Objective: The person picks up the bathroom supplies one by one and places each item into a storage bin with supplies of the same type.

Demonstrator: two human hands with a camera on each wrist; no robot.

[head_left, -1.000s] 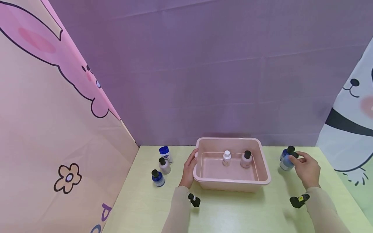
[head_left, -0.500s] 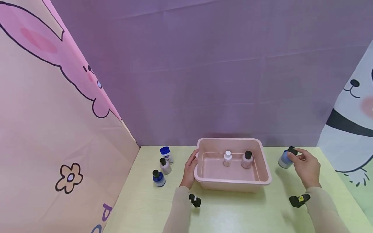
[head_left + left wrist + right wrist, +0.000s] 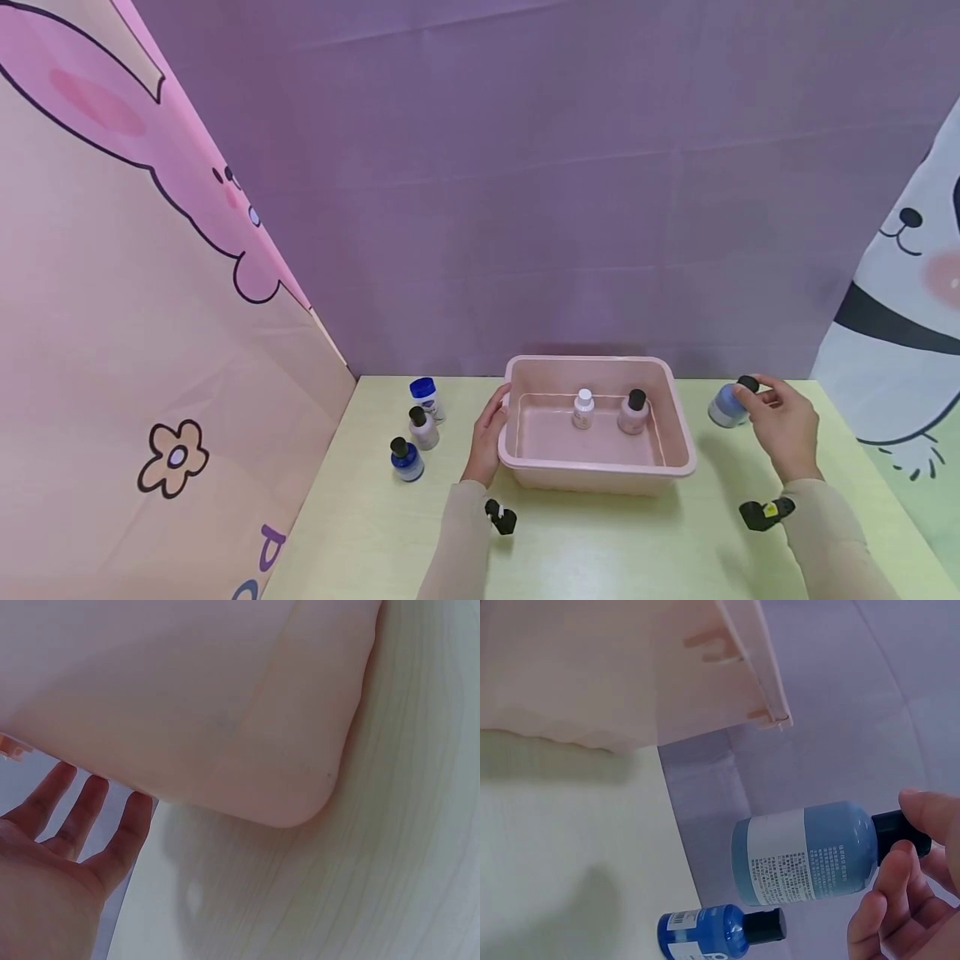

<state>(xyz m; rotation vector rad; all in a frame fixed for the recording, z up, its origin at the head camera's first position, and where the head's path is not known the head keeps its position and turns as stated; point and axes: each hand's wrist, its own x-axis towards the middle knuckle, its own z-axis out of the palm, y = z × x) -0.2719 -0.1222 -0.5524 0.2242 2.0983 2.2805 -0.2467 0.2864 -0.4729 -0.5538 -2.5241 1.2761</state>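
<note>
In the head view, my right hand (image 3: 783, 429) pinches the black cap of a light blue bottle (image 3: 726, 406), right of the pink bin. The right wrist view shows that bottle (image 3: 802, 853) tilted, with its white label turned to the camera and thumb and fingers on the cap. A dark blue bottle (image 3: 705, 931) with a black cap stands below it; from the head it is mostly hidden. My left hand (image 3: 487, 437) rests at the left rim of the pink bin (image 3: 600, 468). Its fairly straight fingers (image 3: 124, 844) touch the rim edge from outside.
Inside the bin stand a small white bottle (image 3: 582, 410) and a pale bottle with black cap (image 3: 633, 412). Left of it are a white jar with blue lid (image 3: 425, 398), a pale bottle (image 3: 423, 429) and a dark blue bottle (image 3: 407, 461). A purple cloth wall (image 3: 585, 183) borders the table's back.
My right hand has moved up and slightly left with the light blue bottle, which now overlaps the dark blue one behind it. My left hand and the bin have stayed in place.
</note>
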